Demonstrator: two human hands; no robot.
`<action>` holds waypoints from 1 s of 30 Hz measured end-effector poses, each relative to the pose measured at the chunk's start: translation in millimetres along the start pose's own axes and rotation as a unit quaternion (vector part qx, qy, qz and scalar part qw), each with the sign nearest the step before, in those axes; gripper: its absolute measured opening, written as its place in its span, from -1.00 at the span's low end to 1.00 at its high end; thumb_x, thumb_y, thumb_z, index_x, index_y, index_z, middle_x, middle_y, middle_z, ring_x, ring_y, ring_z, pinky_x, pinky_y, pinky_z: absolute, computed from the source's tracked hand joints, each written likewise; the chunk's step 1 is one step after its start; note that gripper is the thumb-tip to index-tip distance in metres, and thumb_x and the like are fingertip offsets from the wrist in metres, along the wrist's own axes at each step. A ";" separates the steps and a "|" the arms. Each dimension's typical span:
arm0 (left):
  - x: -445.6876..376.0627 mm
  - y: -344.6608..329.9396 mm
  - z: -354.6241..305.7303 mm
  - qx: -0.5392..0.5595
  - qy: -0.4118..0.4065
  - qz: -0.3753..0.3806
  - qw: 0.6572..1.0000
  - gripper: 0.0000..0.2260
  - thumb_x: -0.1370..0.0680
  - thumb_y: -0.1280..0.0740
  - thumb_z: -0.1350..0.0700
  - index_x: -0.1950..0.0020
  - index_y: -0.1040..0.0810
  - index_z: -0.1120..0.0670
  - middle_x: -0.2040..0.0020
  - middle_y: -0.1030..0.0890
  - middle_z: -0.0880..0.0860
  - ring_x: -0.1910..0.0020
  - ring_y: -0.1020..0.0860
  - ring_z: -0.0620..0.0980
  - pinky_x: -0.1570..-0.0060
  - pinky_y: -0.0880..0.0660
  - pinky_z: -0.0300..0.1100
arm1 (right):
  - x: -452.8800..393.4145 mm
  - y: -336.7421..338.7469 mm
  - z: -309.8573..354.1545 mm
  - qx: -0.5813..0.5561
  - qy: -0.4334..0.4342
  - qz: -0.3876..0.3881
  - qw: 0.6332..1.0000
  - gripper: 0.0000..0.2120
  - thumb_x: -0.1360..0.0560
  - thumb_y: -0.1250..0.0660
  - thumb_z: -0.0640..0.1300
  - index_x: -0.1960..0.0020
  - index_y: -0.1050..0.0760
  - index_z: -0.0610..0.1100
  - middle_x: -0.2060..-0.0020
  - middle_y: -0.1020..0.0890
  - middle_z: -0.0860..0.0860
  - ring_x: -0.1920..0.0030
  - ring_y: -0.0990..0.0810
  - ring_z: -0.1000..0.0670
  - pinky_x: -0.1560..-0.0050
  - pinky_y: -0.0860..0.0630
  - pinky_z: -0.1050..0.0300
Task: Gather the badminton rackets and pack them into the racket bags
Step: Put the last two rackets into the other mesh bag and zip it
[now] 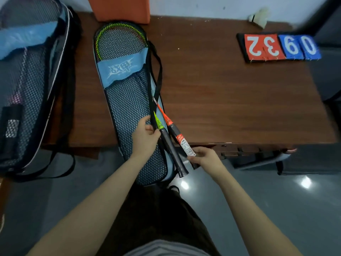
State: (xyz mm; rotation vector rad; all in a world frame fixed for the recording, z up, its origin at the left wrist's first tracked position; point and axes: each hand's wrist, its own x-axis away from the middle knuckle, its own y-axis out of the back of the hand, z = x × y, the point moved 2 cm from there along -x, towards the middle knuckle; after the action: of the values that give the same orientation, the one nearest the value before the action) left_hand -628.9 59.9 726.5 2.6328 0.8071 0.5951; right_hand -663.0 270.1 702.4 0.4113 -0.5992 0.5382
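Left hand (145, 134): pinches the racket bag (129, 100) edge beside the green racket (167, 145).
Right hand (205, 157): fingers closed around the orange racket (181, 142) handle.
Rackets: two, heads inside the mesh bag, handles protruding.
Bags: two; the second bag (27, 80) lies left.
Table (230, 100): scoreboard (280, 47), one shuttlecock (258, 17).

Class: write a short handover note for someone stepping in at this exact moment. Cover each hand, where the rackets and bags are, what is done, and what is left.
Left hand: pinching the blue mesh bag edge by its opening.
Right hand: gripping the orange racket handle.
Done: both racket heads are inside; green racket lies alongside.
Left: push both handles in, close the bag. Second bag lies to the left.
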 end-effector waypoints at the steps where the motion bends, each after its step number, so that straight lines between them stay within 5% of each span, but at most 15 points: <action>1: 1.9 3.7 -1.7 0.015 -0.001 -0.006 1.000 -0.54 -0.49 -0.37 0.19 -0.37 -0.36 0.06 0.20 -0.57 0.00 0.26 -0.55 -0.14 0.27 -0.44 -0.42 | 2.0 -0.7 -1.4 -0.048 -0.011 0.021 0.999 -0.77 -0.44 -0.40 -0.28 -0.09 -0.58 -0.21 0.20 -0.63 -0.05 0.34 -0.56 0.11 0.34 -0.45 0.33; 7: 11.1 18.7 -8.5 0.064 0.008 -0.002 0.998 -0.52 -0.48 -0.36 0.28 -0.39 -0.37 0.11 0.23 -0.52 -0.08 0.26 -0.50 -0.23 0.24 -0.43 -0.53 | 4.4 -23.1 -15.1 -0.171 -0.100 0.152 0.968 -0.73 -0.51 -0.33 -0.13 -0.18 -0.56 -0.19 0.03 -0.59 -0.14 0.08 -0.50 -0.09 -0.03 -0.40 0.03; 14: 6.6 33.3 -5.0 0.140 0.035 0.044 0.989 -0.52 -0.48 -0.34 0.35 -0.38 -0.37 0.16 0.21 -0.56 -0.03 0.32 -0.55 -0.29 0.21 -0.52 -0.39 | 11.4 -46.8 -16.3 -0.255 -0.171 0.196 0.931 -0.64 -0.57 -0.22 -0.02 -0.32 -0.41 -0.11 -0.02 -0.57 -0.14 0.09 -0.60 -0.11 -0.07 -0.55 -0.08; 19: 2.1 41.5 -7.1 0.208 0.048 0.056 0.975 -0.52 -0.47 -0.34 0.36 -0.38 -0.37 0.17 0.03 -0.63 0.11 0.06 -0.61 -0.04 0.09 -0.57 -0.25 | 17.3 -58.3 -17.2 -0.258 -0.161 0.219 0.927 -0.67 -0.55 -0.26 -0.11 -0.30 -0.39 -0.04 -0.07 -0.59 -0.06 0.04 -0.59 -0.19 -0.09 -0.52 -0.18; 25: -0.8 43.7 -10.0 0.219 0.029 0.055 0.974 -0.53 -0.48 -0.34 0.34 -0.38 -0.36 0.20 -0.01 -0.62 0.17 0.06 -0.61 -0.02 0.01 -0.57 -0.15 | 20.3 -70.4 -0.4 -0.335 -0.075 0.218 0.914 -0.62 -0.34 -0.47 -0.11 -0.14 -0.55 -0.09 0.05 -0.61 -0.08 0.13 -0.55 -0.06 0.07 -0.49 0.05; 30: 0.1 46.9 -12.4 0.198 0.010 0.047 0.979 -0.53 -0.48 -0.35 0.31 -0.38 -0.38 0.16 -0.05 -0.60 0.19 -0.01 -0.59 0.02 -0.12 -0.53 0.01 | 18.3 -76.4 15.1 -0.368 -0.057 0.180 0.910 -0.72 -0.40 -0.35 -0.23 -0.10 -0.59 -0.15 0.07 -0.66 -0.07 0.17 -0.61 0.01 0.12 -0.55 0.15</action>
State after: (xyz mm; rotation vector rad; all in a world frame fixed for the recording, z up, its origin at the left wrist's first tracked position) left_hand -613.4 25.2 756.7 3.0447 0.8877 0.5311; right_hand -612.1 208.9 709.3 -0.3987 -0.9486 0.5963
